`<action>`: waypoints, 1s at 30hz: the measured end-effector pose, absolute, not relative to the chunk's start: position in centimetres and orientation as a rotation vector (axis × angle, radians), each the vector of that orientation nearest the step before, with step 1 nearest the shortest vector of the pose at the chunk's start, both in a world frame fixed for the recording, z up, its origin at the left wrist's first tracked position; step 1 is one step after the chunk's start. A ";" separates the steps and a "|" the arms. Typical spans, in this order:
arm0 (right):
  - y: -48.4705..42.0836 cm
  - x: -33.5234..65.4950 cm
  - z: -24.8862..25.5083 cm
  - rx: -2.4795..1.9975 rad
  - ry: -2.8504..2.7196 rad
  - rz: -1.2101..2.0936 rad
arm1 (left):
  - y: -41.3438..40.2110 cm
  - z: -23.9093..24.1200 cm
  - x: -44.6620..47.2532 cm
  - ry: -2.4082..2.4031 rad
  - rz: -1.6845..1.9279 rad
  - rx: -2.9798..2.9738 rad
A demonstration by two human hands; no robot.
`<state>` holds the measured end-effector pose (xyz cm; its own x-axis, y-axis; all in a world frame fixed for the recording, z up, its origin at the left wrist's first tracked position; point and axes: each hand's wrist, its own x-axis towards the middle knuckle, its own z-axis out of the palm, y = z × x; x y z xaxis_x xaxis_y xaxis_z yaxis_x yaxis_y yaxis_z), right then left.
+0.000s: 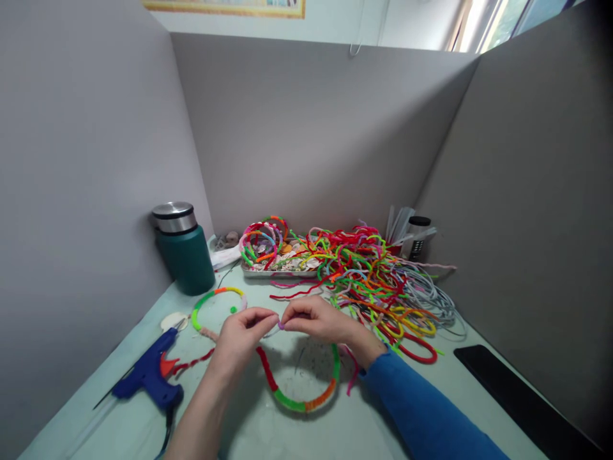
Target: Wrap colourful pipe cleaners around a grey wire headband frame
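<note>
My left hand [239, 335] and my right hand [318, 319] meet over the middle of the table, both closed in a fingertip pinch. Between the fingertips shows a small bit of purple pipe cleaner [281, 326]; most of it is hidden. Below them curves a band wrapped in red, green and orange pipe cleaner [291, 402], its upper part covered by my hands. A second wrapped ring [198, 306], in green, orange, yellow and pink, lies beyond my left hand. Close to my right wrist is a loose magenta pipe cleaner [354, 374].
A blue glue gun [148, 377] lies at left, near a teal bottle [186, 255]. At the back, a metal tray [268, 275] holds buttons and wrapped rings. A tangled heap of pipe cleaners [368, 275] spreads right. A black flat object [502, 383] lies by the right partition.
</note>
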<state>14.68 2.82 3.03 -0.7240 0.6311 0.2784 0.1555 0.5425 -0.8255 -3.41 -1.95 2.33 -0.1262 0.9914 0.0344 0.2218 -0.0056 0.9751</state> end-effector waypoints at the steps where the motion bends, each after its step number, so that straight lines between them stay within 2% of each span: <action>1: 2.8 14.7 3.0 -0.628 -2.209 1.123 | -2.0 2.4 -3.3 1.451 1.203 1.292; 17: 2.1 14.3 3.3 -0.601 -2.002 1.337 | -1.9 1.7 -3.5 1.164 1.156 1.033; 30: 2.2 14.2 3.6 -0.676 -2.058 1.145 | -2.0 2.0 -3.5 1.308 1.069 1.148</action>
<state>14.22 2.18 3.55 -0.6354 0.7084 0.3072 0.1125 0.4785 -0.8708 -3.46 -2.01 2.02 0.0050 0.9898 -0.1424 0.0575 0.1419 0.9882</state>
